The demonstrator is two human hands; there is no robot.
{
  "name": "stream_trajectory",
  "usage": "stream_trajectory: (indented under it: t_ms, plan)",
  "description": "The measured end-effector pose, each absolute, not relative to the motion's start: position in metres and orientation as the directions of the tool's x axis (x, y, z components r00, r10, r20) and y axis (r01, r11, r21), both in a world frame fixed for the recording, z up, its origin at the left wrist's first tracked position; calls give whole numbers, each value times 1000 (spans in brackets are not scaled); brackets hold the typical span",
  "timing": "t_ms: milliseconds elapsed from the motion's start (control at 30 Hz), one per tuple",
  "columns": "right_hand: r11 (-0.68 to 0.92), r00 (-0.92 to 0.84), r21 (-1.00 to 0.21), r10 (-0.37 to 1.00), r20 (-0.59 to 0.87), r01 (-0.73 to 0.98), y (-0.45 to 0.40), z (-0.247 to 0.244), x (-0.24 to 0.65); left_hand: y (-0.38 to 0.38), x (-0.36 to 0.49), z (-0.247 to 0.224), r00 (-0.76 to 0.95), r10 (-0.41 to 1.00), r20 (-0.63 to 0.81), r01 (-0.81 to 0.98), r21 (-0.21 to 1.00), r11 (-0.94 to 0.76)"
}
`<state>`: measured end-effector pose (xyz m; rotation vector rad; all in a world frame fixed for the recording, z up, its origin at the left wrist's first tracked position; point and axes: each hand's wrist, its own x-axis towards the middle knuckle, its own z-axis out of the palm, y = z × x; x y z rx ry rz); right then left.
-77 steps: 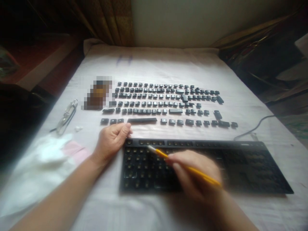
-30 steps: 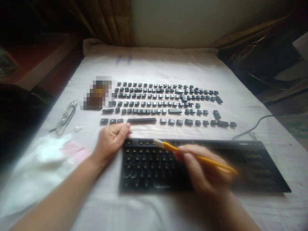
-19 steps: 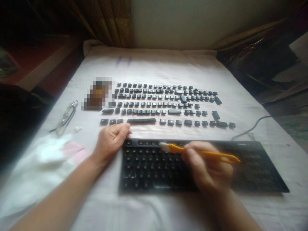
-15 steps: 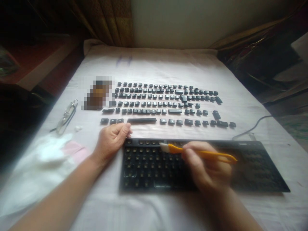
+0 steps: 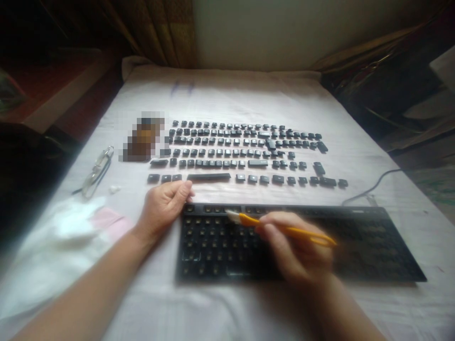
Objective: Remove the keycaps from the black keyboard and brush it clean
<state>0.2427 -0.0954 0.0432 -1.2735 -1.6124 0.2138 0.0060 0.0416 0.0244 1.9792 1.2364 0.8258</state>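
Note:
A black keyboard with its keycaps off lies on the cloth in front of me. My right hand is closed around the orange handle of a small brush. Its pale bristles are at the keyboard's top row, left of the middle. At the upper left corner of the keyboard, my left hand is closed, thumb on top, gripping that corner; the fingertips are partly hidden. Beyond the keyboard, several rows of loose black keycaps are laid out, with the long space bar nearest my left hand.
Eyeglasses lie at the left beside a crumpled white cloth with a pink patch. A blurred-out brown item is left of the keycaps. A cable runs off to the right. A pale sheet covers the surface.
My right hand and the brush have moved left along the keyboard's top row. The left hand stays at the corner.

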Motion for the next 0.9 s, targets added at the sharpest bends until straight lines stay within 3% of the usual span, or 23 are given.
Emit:
stream_trajectory:
  t_ms: [200,367,900]
  plan:
    - [395,133,-656,786,603,644,-96,44,249,41,6,25,353,923,156,514,792,-330]
    - [411,29,-595,807,590,691,-92,50,249,41,6,24,346,925,158,518,789,-329]
    - [452,42,-631,793,608,630,-95,51,248,41,6,24,340,929,143,534,784,-316]
